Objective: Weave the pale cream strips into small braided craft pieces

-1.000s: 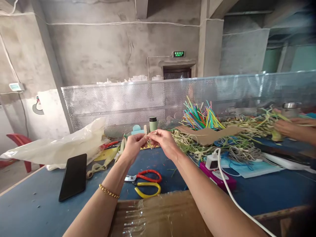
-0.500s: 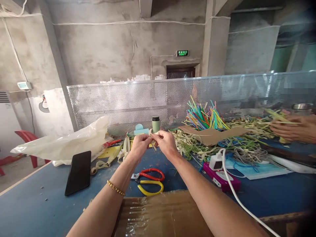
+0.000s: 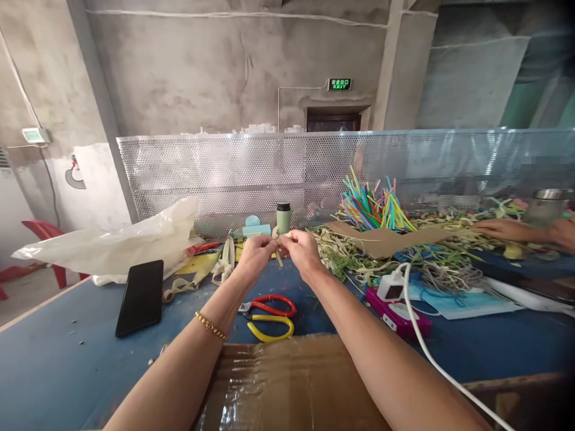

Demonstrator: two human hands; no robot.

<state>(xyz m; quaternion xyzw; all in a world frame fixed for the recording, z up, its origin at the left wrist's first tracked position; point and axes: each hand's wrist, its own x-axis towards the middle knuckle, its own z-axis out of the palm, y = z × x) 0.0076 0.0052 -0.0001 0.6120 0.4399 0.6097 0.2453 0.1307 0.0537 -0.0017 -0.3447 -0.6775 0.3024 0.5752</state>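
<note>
My left hand and my right hand meet fingertip to fingertip over the middle of the table. Both are closed in a pinch on a small pale plant-like strip, whose end hangs down between them. Most of the strip is hidden behind my fingers. Below my hands lie scissors or cutters with one red and one yellow handle. Just behind my hands stands a green bottle with a black lid. Pale dried strips lie left of my left hand.
A black phone and plastic bag lie left. A cardboard box is nearest me. Right are colourful stems, a heap of green strips, a purple power strip with white cable, and another person's hands.
My view has tilted slightly, so the table things sit a little higher. My hands keep pinching the strip, close together. The other person's hands have come apart and lowered.
</note>
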